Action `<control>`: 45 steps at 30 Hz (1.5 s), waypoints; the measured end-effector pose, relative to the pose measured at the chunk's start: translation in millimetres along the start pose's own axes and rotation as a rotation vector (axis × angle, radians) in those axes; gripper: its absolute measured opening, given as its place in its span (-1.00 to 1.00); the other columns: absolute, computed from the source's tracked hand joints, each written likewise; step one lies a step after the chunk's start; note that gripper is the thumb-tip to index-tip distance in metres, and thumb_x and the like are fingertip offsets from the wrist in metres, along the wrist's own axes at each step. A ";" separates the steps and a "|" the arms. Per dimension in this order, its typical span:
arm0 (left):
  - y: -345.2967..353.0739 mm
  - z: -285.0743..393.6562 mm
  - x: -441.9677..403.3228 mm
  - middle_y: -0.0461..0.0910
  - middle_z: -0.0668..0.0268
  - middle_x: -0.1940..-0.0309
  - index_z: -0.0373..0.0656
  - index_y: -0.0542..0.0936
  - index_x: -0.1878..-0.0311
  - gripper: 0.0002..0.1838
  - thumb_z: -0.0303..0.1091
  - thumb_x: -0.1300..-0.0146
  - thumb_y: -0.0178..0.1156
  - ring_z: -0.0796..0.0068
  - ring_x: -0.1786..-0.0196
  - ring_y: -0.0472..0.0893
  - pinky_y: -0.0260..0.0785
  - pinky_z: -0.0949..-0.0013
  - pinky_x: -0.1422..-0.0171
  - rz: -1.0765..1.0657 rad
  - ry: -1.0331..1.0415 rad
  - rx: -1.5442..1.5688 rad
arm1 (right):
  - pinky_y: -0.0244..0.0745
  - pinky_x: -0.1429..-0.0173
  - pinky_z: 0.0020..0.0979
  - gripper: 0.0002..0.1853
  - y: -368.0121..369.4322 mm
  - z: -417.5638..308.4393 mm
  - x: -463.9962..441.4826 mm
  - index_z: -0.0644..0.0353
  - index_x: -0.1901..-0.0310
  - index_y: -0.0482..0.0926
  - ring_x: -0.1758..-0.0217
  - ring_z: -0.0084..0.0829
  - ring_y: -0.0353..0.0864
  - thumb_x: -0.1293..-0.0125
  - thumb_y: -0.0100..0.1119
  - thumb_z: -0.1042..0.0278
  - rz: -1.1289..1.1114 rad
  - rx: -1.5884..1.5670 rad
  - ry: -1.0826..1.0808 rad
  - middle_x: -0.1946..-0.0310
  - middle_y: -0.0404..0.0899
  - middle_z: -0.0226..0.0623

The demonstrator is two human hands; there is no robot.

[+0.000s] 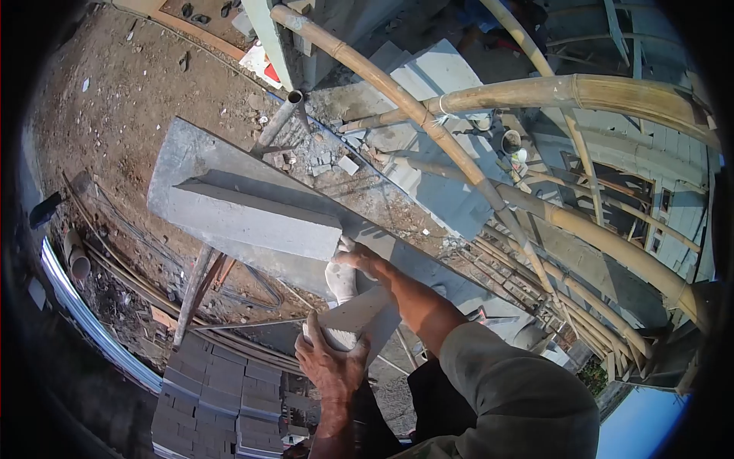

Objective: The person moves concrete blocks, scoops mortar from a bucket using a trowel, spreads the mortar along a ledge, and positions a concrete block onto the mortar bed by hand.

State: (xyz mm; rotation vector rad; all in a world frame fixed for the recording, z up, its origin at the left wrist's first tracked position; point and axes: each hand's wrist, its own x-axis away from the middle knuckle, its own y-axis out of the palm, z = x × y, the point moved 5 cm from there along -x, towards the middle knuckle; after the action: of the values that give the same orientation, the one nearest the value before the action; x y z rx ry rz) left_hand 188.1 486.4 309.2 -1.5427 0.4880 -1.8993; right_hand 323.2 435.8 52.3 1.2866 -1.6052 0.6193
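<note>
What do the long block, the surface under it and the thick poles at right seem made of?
Long block: probably lightweight concrete; matte, pale grey, with a slightly rough face and straight edges.
Surface under it: dull, stained grey; wood or metal, unclear.
Thick poles: almost certainly bamboo, smooth and tan, with ringed nodes.

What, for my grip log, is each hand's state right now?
Left hand: closed, holding the shorter block.
Right hand: at one end of the longer block; grip cannot be told.

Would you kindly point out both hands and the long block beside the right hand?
Left hand [333, 370], head view, its back.
Right hand [364, 260], head view, its back.
Long block [256, 223], head view, its pale face.
</note>
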 end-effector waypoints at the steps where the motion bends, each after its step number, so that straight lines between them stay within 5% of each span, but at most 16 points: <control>1: 0.4 -3.0 -1.8 0.35 -0.12 -0.07 -0.01 0.19 -0.44 0.09 0.04 0.20 0.50 -0.15 -0.22 0.34 0.21 -0.05 -0.30 0.001 -0.028 0.018 | 0.27 -0.41 -0.30 -0.06 -2.5 6.6 15.2 0.23 -0.44 0.15 -0.33 -0.19 0.42 0.01 0.39 0.30 -0.057 -0.052 -0.152 -0.35 0.33 -0.01; 8: -0.3 -6.8 -16.9 0.38 -0.08 -0.04 0.00 0.26 -0.39 0.03 0.12 0.17 0.50 -0.13 -0.19 0.39 0.26 -0.04 -0.27 0.061 -0.120 0.066 | 0.11 -0.49 -0.07 0.15 -41.2 50.5 166.8 0.23 -0.50 -0.03 -0.51 0.03 0.13 0.01 0.50 -0.02 0.076 0.361 -0.227 -0.41 0.15 0.14; 11: -1.2 -2.2 -20.7 0.38 -0.13 -0.07 -0.03 0.29 -0.37 -0.02 0.08 0.13 0.49 -0.15 -0.20 0.38 0.24 -0.06 -0.29 0.101 -0.050 0.079 | -0.02 -0.51 0.10 0.14 -4.7 48.4 186.7 0.18 -0.51 -0.07 -0.54 0.14 -0.02 0.00 0.48 0.09 0.005 0.757 -0.531 -0.46 -0.02 0.18; 14: -5.8 5.9 -22.8 0.40 -0.25 -0.13 -0.24 0.29 -0.37 0.00 0.16 0.05 0.40 -0.20 -0.21 0.39 0.19 -0.03 -0.31 0.087 -0.103 0.101 | -0.12 -0.51 0.19 0.14 18.7 90.8 159.5 0.16 -0.53 -0.11 -0.54 0.21 -0.11 -0.02 0.44 0.11 0.250 0.867 -0.645 -0.46 -0.11 0.18; 15: -6.4 3.9 -24.9 0.42 -0.22 -0.12 -0.28 0.30 -0.35 -0.03 0.12 0.05 0.39 -0.09 -0.19 0.43 0.26 0.04 -0.28 0.079 -0.155 0.091 | -0.11 -0.55 0.09 0.27 20.7 103.2 148.1 0.11 -0.53 -0.17 -0.53 0.22 -0.09 0.14 0.56 0.21 0.323 1.021 -0.682 -0.48 -0.14 0.07; 18: -4.4 -10.9 -27.7 0.40 -0.23 -0.12 -0.29 0.30 -0.34 -0.05 0.05 0.06 0.41 -0.13 -0.20 0.40 0.24 0.00 -0.29 0.036 -0.093 0.238 | -0.09 -0.54 0.09 0.23 16.0 99.0 147.0 0.15 -0.52 -0.18 -0.52 0.23 -0.08 0.11 0.51 0.31 0.177 0.368 -0.601 -0.48 -0.14 0.08; 21: 1.9 -5.9 -19.9 0.39 -0.22 -0.11 -0.27 0.29 -0.34 -0.05 0.03 0.08 0.42 -0.13 -0.21 0.39 0.23 -0.01 -0.29 0.044 -0.039 0.248 | -0.01 -0.51 0.08 0.21 0.1 76.5 163.6 0.18 -0.51 -0.16 -0.45 0.27 0.02 0.12 0.48 0.36 0.130 0.646 -0.672 -0.40 -0.02 0.13; 24: 5.4 7.5 -6.8 0.35 -0.21 -0.14 -0.20 0.28 -0.38 -0.01 0.05 0.11 0.44 -0.12 -0.21 0.38 0.24 -0.01 -0.29 0.040 -0.066 0.152 | 0.07 -0.40 0.17 0.11 -14.5 84.0 159.4 0.26 -0.48 -0.04 -0.33 0.21 0.18 0.11 0.43 0.31 0.085 0.475 -0.672 -0.25 0.16 0.14; 27: -4.4 39.6 15.4 0.29 -0.22 -0.21 -0.19 0.25 -0.41 0.02 0.09 0.08 0.43 -0.13 -0.26 0.35 0.22 0.00 -0.34 0.014 -0.011 0.075 | 0.15 -0.33 0.12 0.12 -21.6 82.4 173.6 0.32 -0.43 0.03 -0.24 0.17 0.23 0.20 0.47 0.25 0.230 0.795 -0.870 -0.21 0.17 0.14; 31: -35.6 48.8 25.8 0.23 -0.23 -0.30 -0.25 0.14 -0.47 0.07 0.14 -0.02 0.39 -0.04 -0.35 0.29 0.18 0.04 -0.41 -0.066 0.057 0.337 | 0.16 -0.32 0.04 0.12 -41.6 20.8 238.4 0.37 -0.39 0.08 -0.27 0.15 0.21 0.23 0.48 0.18 0.262 0.749 -0.841 -0.19 0.18 0.11; 34: -72.4 55.9 46.5 0.29 -0.19 -0.31 -0.28 0.08 -0.49 -0.05 0.27 -0.30 0.09 0.01 -0.36 0.34 0.16 0.10 -0.43 -0.234 0.074 0.478 | 0.15 -0.34 0.02 0.17 -61.9 -20.0 280.7 0.37 -0.40 0.07 -0.29 0.14 0.19 0.26 0.51 0.09 0.310 0.773 -0.902 -0.18 0.18 0.11; 35: -90.7 69.4 57.4 0.44 -0.14 -0.20 -0.29 0.10 -0.48 -0.11 0.30 -0.39 -0.08 0.08 -0.27 0.45 0.22 0.18 -0.38 -0.048 0.282 0.710 | 0.14 -0.35 0.02 0.20 -70.1 -38.3 301.0 0.37 -0.40 0.06 -0.29 0.14 0.19 0.28 0.53 0.06 0.297 0.765 -0.874 -0.19 0.18 0.11; 36: -96.1 67.7 58.0 0.49 -0.06 -0.18 -0.25 0.14 -0.48 -0.15 0.30 -0.42 -0.15 0.18 -0.25 0.48 0.24 0.22 -0.37 -0.192 0.205 1.012 | 0.14 -0.36 0.02 0.22 -75.8 -58.0 323.8 0.37 -0.40 0.06 -0.30 0.14 0.19 0.29 0.54 0.02 0.288 0.755 -0.845 -0.19 0.18 0.11; 41: -44.8 63.6 58.8 0.42 0.17 -0.29 -0.16 0.30 -0.40 -0.33 0.14 -0.43 -0.06 0.21 -0.30 0.42 0.25 0.11 -0.40 -0.298 0.464 1.411 | 0.20 -0.33 -0.04 0.23 -86.2 -134.4 422.7 0.33 -0.39 0.08 -0.25 0.13 0.26 0.32 0.57 0.02 0.313 0.650 -0.878 -0.17 0.22 0.16; 44: 9.9 98.1 98.2 0.41 0.17 -0.29 -0.16 0.30 -0.40 -0.33 0.14 -0.43 -0.06 0.20 -0.31 0.42 0.25 0.10 -0.40 -0.555 0.403 1.454 | 0.20 -0.36 -0.20 0.24 -81.9 -179.5 468.5 0.36 -0.38 0.11 -0.24 -0.10 0.32 0.36 0.63 0.08 0.120 0.519 -0.818 -0.16 0.30 0.04; 45: 21.5 110.1 112.9 0.41 0.17 -0.29 -0.16 0.30 -0.40 -0.33 0.14 -0.43 -0.06 0.20 -0.31 0.42 0.25 0.10 -0.40 -0.621 0.368 1.491 | 0.29 -0.22 -0.27 0.13 -78.6 -188.7 479.6 0.38 -0.30 0.23 -0.11 -0.20 0.41 0.35 0.63 0.09 0.079 0.437 -0.817 -0.03 0.42 -0.02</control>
State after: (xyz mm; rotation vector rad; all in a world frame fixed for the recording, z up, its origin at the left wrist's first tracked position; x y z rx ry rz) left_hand 287.0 405.9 404.5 -0.3052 -1.1858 -2.0351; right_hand 468.4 352.5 546.1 1.9712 -2.2634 0.5357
